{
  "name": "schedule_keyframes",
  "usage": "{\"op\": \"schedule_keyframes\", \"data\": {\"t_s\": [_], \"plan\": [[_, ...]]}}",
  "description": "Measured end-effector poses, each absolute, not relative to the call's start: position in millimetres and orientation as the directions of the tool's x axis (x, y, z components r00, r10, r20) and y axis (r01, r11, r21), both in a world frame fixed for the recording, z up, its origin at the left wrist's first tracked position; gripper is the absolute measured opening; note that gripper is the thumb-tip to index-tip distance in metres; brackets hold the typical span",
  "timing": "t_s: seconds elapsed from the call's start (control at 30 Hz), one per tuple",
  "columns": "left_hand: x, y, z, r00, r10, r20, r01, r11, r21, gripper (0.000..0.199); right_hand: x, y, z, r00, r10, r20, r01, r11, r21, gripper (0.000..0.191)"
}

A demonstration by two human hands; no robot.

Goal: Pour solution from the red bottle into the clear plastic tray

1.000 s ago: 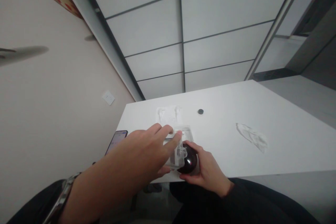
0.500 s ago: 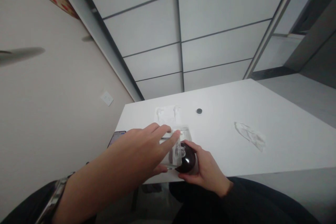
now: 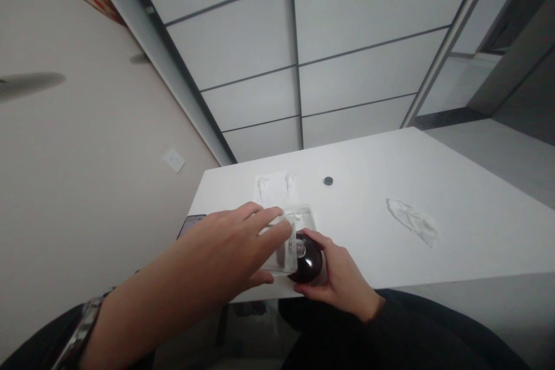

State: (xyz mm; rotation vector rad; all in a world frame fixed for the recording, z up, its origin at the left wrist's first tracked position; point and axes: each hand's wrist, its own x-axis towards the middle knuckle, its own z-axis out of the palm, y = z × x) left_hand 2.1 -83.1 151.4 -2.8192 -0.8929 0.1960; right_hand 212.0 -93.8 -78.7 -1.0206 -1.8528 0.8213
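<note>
My left hand [image 3: 249,240] pinches a clear plastic box [image 3: 285,260]; my right hand [image 3: 344,274] hugs a round, dark, shiny bottle [image 3: 310,263], maybe for steadiness.

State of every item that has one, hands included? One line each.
Left hand: gripping the clear container.
Right hand: wrapped around the dark bottle.
Clear container: held at the bottle's neck; contents unclear.
Dark bottle: uncapped; fill level not visible.
Grey disc: lying flat on the table.
Phone: screen lit, partly hidden.
White wrapper-like piece: crumpled, on the table.
</note>
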Motion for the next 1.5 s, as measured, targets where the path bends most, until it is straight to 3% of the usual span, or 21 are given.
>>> {"op": "schedule_keyframes", "data": {"t_s": [0.33, 1.5], "plan": [[0.0, -83.2, 151.3, 0.828, 0.559, -0.044, 0.546, -0.822, -0.165, 0.069, 212.9, -93.9, -76.6, -0.313, 0.881, 0.356, 0.308, 0.448, -0.839, 0.085], [4.8, -82.3, 157.8, 0.838, 0.543, -0.062, 0.532, -0.836, -0.135, 0.06, 212.1, -93.8, -74.1, -0.314, 0.88, 0.356, 0.306, 0.448, -0.84, 0.083]]}}
